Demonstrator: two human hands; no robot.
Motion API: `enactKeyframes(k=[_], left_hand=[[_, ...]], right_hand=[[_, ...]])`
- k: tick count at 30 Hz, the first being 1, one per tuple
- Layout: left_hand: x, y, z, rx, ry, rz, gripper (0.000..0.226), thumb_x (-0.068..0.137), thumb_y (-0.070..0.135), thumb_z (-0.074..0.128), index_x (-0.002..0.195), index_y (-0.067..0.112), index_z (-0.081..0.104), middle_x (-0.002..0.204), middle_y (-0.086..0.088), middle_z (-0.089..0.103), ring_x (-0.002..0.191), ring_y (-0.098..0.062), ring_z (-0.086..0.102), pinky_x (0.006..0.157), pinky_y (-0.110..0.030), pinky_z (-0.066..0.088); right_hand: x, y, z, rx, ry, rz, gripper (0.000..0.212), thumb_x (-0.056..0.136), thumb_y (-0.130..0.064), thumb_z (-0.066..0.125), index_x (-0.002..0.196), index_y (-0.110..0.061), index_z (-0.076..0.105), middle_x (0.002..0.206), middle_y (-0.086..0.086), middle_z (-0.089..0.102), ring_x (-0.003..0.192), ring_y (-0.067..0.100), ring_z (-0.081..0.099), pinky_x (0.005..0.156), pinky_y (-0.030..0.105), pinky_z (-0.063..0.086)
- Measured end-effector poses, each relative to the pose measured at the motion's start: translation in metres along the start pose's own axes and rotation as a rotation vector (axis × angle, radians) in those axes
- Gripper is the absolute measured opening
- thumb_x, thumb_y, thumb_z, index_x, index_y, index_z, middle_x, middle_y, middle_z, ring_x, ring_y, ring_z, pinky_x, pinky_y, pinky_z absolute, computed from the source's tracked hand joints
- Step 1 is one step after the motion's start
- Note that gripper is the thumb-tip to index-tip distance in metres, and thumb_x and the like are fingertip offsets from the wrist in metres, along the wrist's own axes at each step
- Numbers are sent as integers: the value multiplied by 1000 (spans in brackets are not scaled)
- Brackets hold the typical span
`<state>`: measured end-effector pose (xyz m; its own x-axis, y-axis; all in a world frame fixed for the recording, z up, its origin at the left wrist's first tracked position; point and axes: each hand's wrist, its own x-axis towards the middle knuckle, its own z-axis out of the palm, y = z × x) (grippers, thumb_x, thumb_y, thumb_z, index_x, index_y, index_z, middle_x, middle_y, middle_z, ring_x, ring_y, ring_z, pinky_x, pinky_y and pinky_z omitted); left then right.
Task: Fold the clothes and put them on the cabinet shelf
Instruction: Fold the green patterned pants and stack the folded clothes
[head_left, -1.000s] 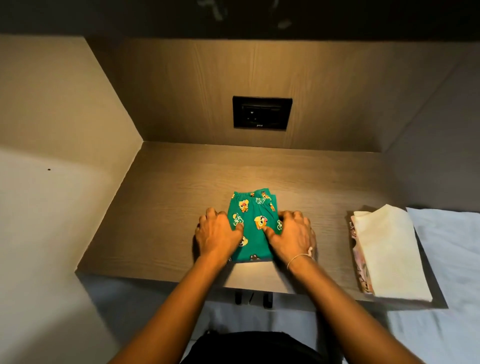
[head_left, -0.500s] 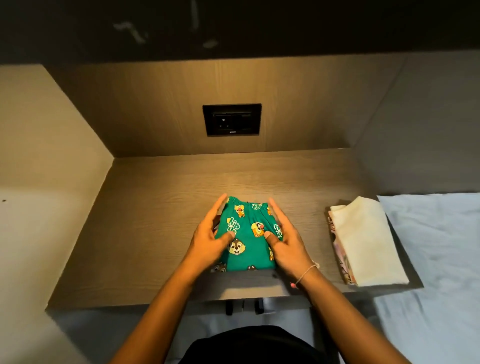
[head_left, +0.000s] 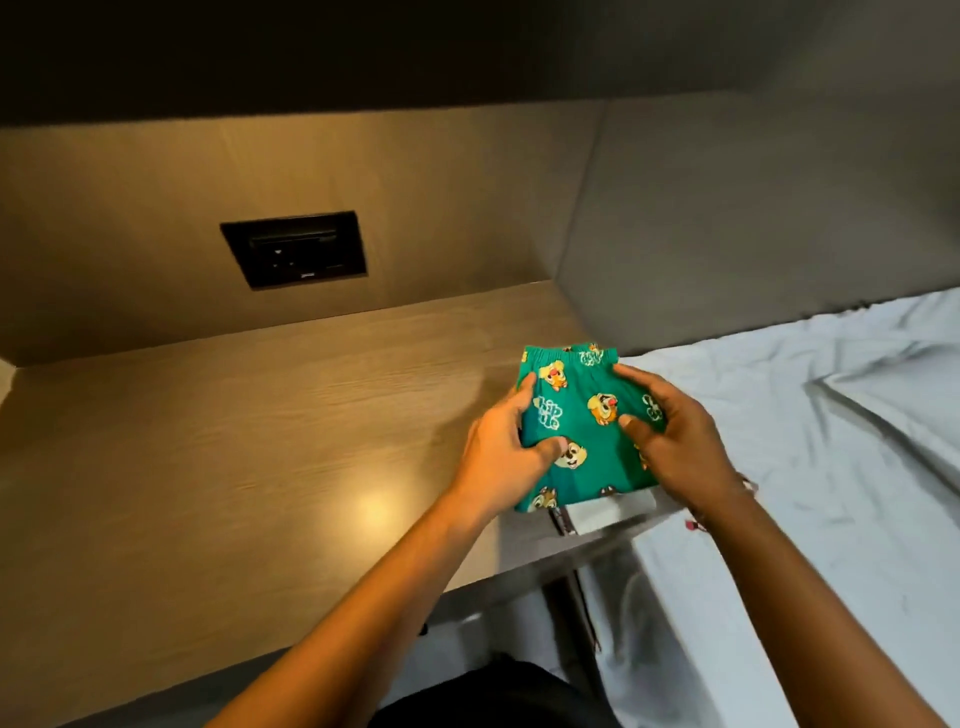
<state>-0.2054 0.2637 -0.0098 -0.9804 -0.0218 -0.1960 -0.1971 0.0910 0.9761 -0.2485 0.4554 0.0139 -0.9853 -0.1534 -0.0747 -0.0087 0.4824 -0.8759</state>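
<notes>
Both hands have carried the folded green shorts (head_left: 582, 426) from mid-shelf over to the right end of the wooden shelf (head_left: 234, 467) — view has swung right too, so the bed now fills the right side.

Left to right:
- black socket panel (head_left: 293, 249) sits in the back wall, well apart from the hands
- bright light spot on the bare shelf surface, near the left forearm
- left hand (head_left: 501, 452) grips the left edge of the shorts, thumb on top of the cartoon print, fingers curled underneath
- shorts are folded into a compact rectangle, elastic waistband at the far edge, held between the two hands above a pale folded garment (head_left: 613, 512) — only a strip of it shows at the near edge; cannot tell whether the shorts touch it
- right hand (head_left: 675, 441) clamps the right edge, thumb on top, fingers spread across the fabric; thin bracelet at the wrist
- white bedsheet (head_left: 831, 441), wrinkled, just beside the shelf end
</notes>
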Motion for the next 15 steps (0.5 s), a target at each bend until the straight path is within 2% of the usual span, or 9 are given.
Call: enactKeyframes(k=[2, 3, 4, 6, 8, 10, 12, 15], left_hand=[[11, -13, 12, 494, 20, 13, 79, 86, 31, 70, 152, 23, 26, 162, -1, 18, 144, -23, 28, 116, -44, 29], [10, -23, 16, 705, 21, 29, 80, 87, 41, 65, 153, 25, 22, 164, -1, 6, 149, -25, 13, 118, -45, 18], [7, -34, 19, 812, 38, 65, 81, 88, 48, 60, 153, 28, 17, 164, 0, -3, 150, -24, 2, 118, -47, 12], [3, -48, 21, 851, 117, 194, 76, 93, 54, 47, 154, 29, 9, 163, 3, -9, 149, -19, -8, 117, -47, 6], [7, -55, 26, 892, 116, 289, 70, 98, 54, 32, 154, 26, 2, 163, 5, -10, 148, -16, -15, 118, -43, -1], [14, -59, 33, 987, 52, 270, 67, 100, 53, 22, 154, 24, -6, 161, 5, -13, 147, -16, -20, 121, -46, -3], [20, -66, 39, 1054, 14, 233, 66, 101, 52, 17, 153, 22, -9, 161, 4, -15, 147, -17, -22, 121, -49, -1], [23, -79, 45, 1068, 20, 228, 66, 99, 55, 11, 153, 23, -11, 162, 3, -15, 146, -16, -24, 121, -47, -4]], right_hand=[[8, 20, -2, -279, -23, 79, 51, 92, -9, 62, 135, -34, 51, 138, 0, 56, 120, 26, 57, 94, 43, 53], [7, 30, -1, -384, -32, 66, 52, 91, -12, 62, 138, -29, 48, 139, 3, 55, 123, 28, 55, 99, 44, 49], [5, 39, -1, -426, -27, 15, 53, 91, -15, 62, 140, -25, 46, 140, 4, 54, 125, 28, 53, 102, 43, 46], [6, 50, -1, -406, 16, -116, 52, 93, -26, 59, 142, -25, 42, 145, 3, 50, 131, 25, 47, 105, 41, 42], [14, 56, 1, -407, 17, -173, 54, 97, -37, 50, 147, -29, 32, 154, 1, 37, 140, 21, 34, 111, 40, 33], [21, 61, 12, -470, -97, -181, 57, 101, -39, 39, 152, -28, 19, 161, -1, 19, 148, 20, 16, 120, 43, 20], [22, 70, 23, -495, -205, -154, 55, 103, -39, 27, 153, -30, 5, 163, -5, 2, 150, 15, 1, 122, 48, 8], [23, 85, 29, -448, -232, -149, 53, 100, -47, 12, 149, -39, -8, 162, -12, -7, 149, 7, -7, 122, 48, -2]])
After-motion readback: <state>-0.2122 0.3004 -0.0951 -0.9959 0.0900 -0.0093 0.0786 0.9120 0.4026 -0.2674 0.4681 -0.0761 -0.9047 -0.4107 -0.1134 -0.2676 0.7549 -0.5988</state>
